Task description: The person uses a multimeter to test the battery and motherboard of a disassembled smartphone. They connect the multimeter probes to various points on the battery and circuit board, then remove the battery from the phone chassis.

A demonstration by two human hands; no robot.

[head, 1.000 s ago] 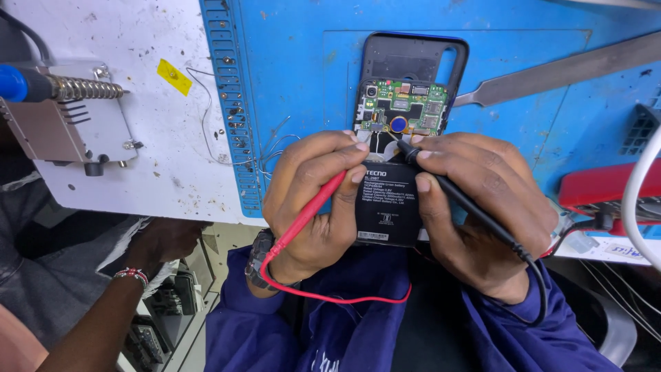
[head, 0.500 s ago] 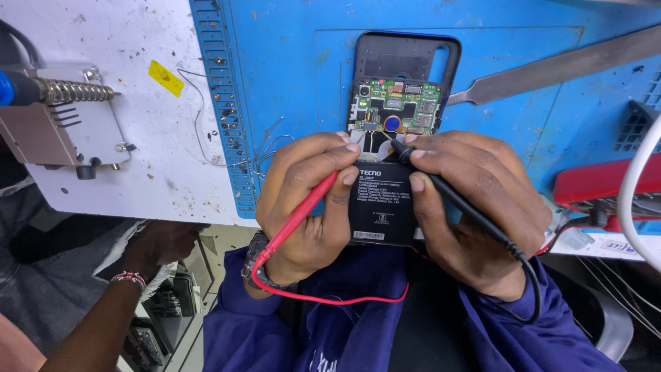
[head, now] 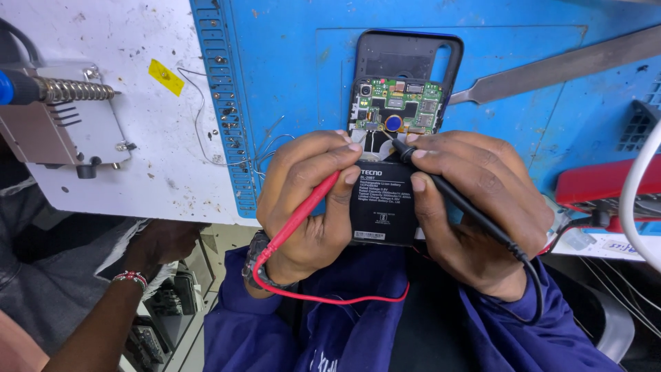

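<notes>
a: head view first. what's each hand doing?

b: the left hand (head: 313,196) is curled around a red test probe (head: 303,213), its tip hidden behind the fingers near the lower edge of the green circuit board (head: 398,110). the right hand (head: 475,207) pinches a black test probe (head: 461,200), its point touching the board just below a round blue part (head: 393,123).

a: and the phone?

b: the opened phone (head: 403,76), back cover off, lies on a blue work mat (head: 289,76). its black battery (head: 383,203) sits between the two hands, both touching it.

a: the leads?

b: the red wire (head: 323,297) loops under the left wrist over the blue sleeves; the black one runs past the right wrist.

a: anything else?

b: a metal spudger (head: 558,69) on the mat to the right, a coiled soldering stand (head: 65,89) at left, and another person's arm with a beaded bracelet (head: 129,277) lower left.
</notes>
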